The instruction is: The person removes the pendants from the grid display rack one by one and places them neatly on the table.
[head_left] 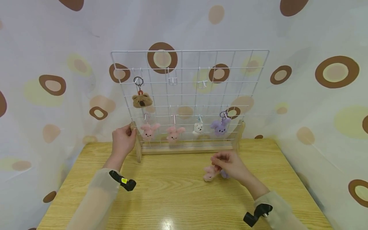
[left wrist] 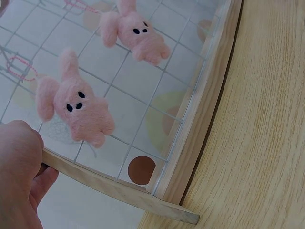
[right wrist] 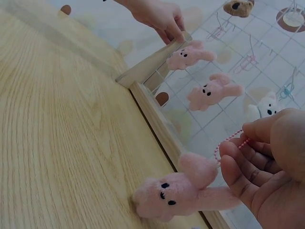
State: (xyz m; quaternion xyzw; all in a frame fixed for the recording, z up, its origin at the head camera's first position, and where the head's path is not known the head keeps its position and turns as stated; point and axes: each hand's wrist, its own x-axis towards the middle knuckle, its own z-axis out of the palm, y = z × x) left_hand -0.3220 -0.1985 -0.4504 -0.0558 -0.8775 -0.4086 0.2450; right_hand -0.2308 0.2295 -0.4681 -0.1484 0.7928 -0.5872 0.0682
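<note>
My left hand [head_left: 123,139] grips the top of the wooden side post [left wrist: 95,181] at the left end of a white wire grid rack [head_left: 187,95]. Low over the table front of the rack, my right hand [head_left: 231,164] pinches the pink bead chain [right wrist: 220,149] of a pink plush bunny keychain [right wrist: 176,193]. The bunny hangs beside the fingers, close to the tabletop. Partly hidden behind that hand is a purple plush [head_left: 225,174]. Nearest the left hand on the grid hangs another pink bunny [head_left: 148,132], with a second pink bunny [left wrist: 145,36] beside it.
A brown bear keychain [head_left: 142,100] hangs at the upper left of the grid. A white plush [head_left: 198,127] and a purple bunny [head_left: 220,127] hang at the lower right. Two hooks, one a white hook [head_left: 172,80], carry nothing. The rack stands on a wooden table [head_left: 161,185] before patterned cloth.
</note>
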